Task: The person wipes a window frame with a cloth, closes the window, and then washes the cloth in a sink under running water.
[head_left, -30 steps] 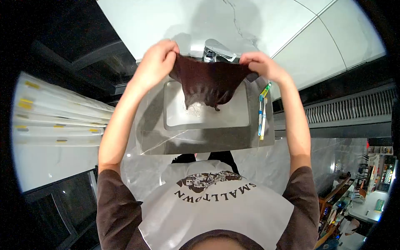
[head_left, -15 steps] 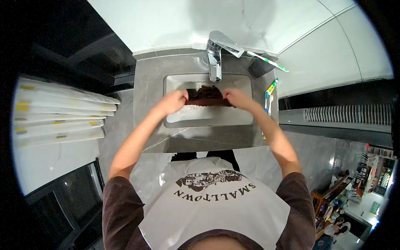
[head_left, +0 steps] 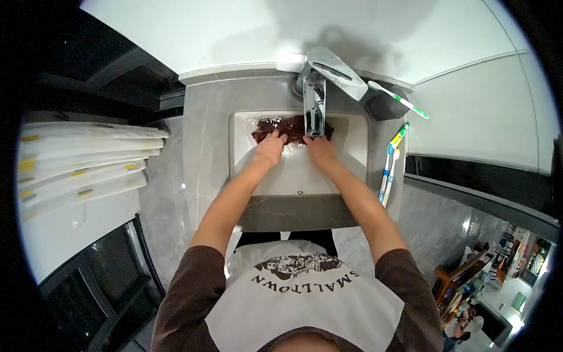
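Observation:
A wet, dark red cloth (head_left: 290,124) lies bunched along the back of the white sink basin (head_left: 299,176), right under the faucet (head_left: 315,105). My left hand (head_left: 270,148) grips its front edge left of the spout, fingers curled into the fabric. Just below the spout's end, my right hand (head_left: 320,151) has its fingers closed on the cloth too; its fingertips are partly hidden. Part of the fabric behind the spout is out of sight. Water glints around the cloth.
A grey counter (head_left: 205,152) surrounds the basin. On its right lie several toothbrushes (head_left: 389,164), and another toothbrush (head_left: 399,100) rests across a dark cup (head_left: 384,108). A pale curtain (head_left: 88,158) hangs at left. A person (head_left: 463,328) shows far off at lower right.
Both hands have moved closer together and lowered the cloth, which was held stretched between them, into the basin under the spout. The view has shifted nearer the sink.

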A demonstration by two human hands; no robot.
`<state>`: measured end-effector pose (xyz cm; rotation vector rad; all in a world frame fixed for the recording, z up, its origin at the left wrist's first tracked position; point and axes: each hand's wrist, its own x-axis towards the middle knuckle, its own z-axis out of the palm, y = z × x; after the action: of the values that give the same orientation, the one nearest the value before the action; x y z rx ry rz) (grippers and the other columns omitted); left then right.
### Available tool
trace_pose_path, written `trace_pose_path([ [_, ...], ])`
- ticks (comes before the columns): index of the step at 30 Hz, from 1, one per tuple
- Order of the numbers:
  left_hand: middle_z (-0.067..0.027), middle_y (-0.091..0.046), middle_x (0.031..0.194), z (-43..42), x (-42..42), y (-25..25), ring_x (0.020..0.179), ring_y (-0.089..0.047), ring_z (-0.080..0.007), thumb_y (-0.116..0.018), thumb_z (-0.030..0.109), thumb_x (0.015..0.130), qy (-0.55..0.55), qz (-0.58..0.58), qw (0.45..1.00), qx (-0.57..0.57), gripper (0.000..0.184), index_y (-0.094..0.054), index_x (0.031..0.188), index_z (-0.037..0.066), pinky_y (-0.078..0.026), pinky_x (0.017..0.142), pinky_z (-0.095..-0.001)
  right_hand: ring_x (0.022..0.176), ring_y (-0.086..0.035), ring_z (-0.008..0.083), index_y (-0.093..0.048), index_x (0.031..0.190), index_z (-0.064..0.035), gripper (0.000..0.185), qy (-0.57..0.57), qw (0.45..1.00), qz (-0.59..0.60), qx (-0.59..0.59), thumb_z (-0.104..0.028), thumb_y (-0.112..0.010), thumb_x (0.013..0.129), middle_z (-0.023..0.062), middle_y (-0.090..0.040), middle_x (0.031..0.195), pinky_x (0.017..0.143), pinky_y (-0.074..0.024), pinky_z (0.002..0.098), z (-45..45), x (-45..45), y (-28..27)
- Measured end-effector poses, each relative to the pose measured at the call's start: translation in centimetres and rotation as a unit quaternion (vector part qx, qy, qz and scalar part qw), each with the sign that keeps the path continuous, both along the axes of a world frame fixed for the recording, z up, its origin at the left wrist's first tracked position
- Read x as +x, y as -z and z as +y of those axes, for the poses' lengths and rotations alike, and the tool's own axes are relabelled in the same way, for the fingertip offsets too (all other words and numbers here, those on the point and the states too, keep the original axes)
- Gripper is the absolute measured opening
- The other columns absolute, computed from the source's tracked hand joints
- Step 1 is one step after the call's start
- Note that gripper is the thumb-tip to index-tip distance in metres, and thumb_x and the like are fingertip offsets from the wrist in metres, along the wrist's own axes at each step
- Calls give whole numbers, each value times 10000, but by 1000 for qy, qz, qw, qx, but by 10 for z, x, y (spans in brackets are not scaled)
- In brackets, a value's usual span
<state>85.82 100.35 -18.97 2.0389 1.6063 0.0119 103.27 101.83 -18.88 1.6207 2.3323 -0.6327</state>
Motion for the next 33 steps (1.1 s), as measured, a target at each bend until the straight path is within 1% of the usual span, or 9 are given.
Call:
trace_pose_path([
  [4, -122, -488, 1040, 14, -3, 10, 993, -486, -267, -452, 43, 748, 47, 58, 997, 17, 349, -483, 1090, 107, -427, 823, -347, 876, -556, 260, -582, 911, -106, 198, -51, 983, -94, 147, -186, -432, 809, 90, -581, 887, 727, -436, 419, 19, 9, 55],
  [8, -79, -495, 1017, 17, -2, 10, 983, -485, -234, -445, 94, 768, 55, 76, 995, 18, 294, -501, 1056, 120, -435, 804, -345, 854, -569, 235, -604, 861, -123, 199, -30, 986, -82, 141, -210, -433, 807, 73, -597, 823, 725, -434, 415, 23, 7, 26],
  [11, -75, -503, 1002, 10, 0, 9, 971, -487, -226, -449, 97, 762, 43, 73, 994, 70, 254, -533, 1000, 123, -443, 778, -347, 857, -565, 258, -597, 900, -135, 204, -18, 993, -93, 69, -195, -433, 794, 84, -592, 859, 746, -430, 415, 20, 4, 22],
  [15, -55, -514, 984, -16, -4, -7, 972, -484, -222, -452, 102, 754, 101, 101, 987, 74, 219, -565, 939, 127, -446, 759, -347, 848, -544, 300, -544, 924, -122, 193, -62, 998, 7, -6, -175, -415, 790, 117, -572, 867, 719, -418, 413, -7, 9, 3],
  [18, -93, -557, 930, -40, -17, -19, 899, -527, -263, -499, 69, 683, 104, 15, 994, -40, 160, -593, 812, 72, -443, 739, -363, 830, -527, 300, -501, 902, -106, 167, -97, 987, 89, -90, -131, -406, 766, 126, -553, 850, 695, -405, 409, -27, 18, -19],
  [19, -171, -562, 838, -44, -28, -11, 817, -540, -322, -502, 42, 644, 103, -62, 992, -44, 167, -571, 795, 25, -430, 724, -384, 823, -517, 294, -482, 875, -98, 154, -87, 976, 125, -155, -90, -405, 742, 125, -542, 831, 686, -396, 401, -31, 22, -26],
  [24, -153, -582, 795, -43, -54, -67, 765, -550, -307, -487, 24, 668, 60, -98, 989, -97, 148, -568, 792, 39, -426, 680, -374, 754, -516, 314, -465, 892, -89, 165, -51, 969, 168, -175, -94, -383, 748, 134, -542, 781, 667, -393, 410, -35, 46, -70],
  [28, -168, -569, 735, -27, -64, -136, 718, -550, -315, -476, 52, 675, 43, -207, 977, 5, 125, -554, 765, 15, -429, 638, -373, 698, -521, 355, -467, 908, -90, 181, -63, 964, 248, -72, -129, -362, 766, 166, -548, 725, 635, -396, 437, -28, 52, -130],
  [33, -122, -529, 694, -17, -69, -239, 647, -512, -209, -467, 20, 695, 40, -238, 957, 159, 84, -511, 755, -19, -402, 584, -293, 753, -527, 362, -466, 908, -69, 184, -46, 958, 264, 104, -89, -389, 742, 173, -555, 771, 632, -404, 405, -14, 49, -242],
])
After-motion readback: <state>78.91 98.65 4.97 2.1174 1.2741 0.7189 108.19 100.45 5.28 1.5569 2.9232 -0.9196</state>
